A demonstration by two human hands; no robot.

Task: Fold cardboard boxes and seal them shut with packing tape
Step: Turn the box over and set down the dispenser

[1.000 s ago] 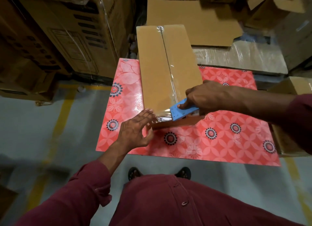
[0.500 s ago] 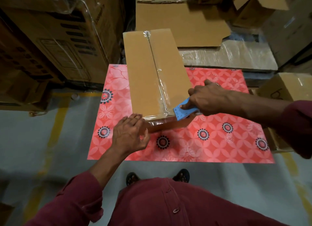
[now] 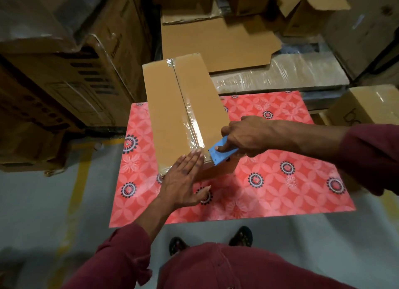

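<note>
A long closed cardboard box (image 3: 170, 116) lies on a red patterned table (image 3: 269, 193), its far end reaching past the table's back edge. Clear packing tape (image 3: 190, 120) runs along its centre seam. My right hand (image 3: 248, 135) grips a blue tape dispenser (image 3: 222, 151) at the box's near right corner. My left hand (image 3: 183, 180) lies flat with straight fingers on the box's near end, fingertips beside the tape's end.
Stacked printed cartons (image 3: 64, 72) stand on the left. Flat cardboard sheets (image 3: 218, 42) and plastic-wrapped bundles (image 3: 280, 72) lie behind the table, open boxes (image 3: 306, 5) further back. A taped box (image 3: 371, 105) sits at the right. Grey floor with yellow lines (image 3: 79, 180) lies to the left.
My left hand slid forward from the near edge onto the box top, fingers now straight beside the tape. The dispenser stayed at the near corner.
</note>
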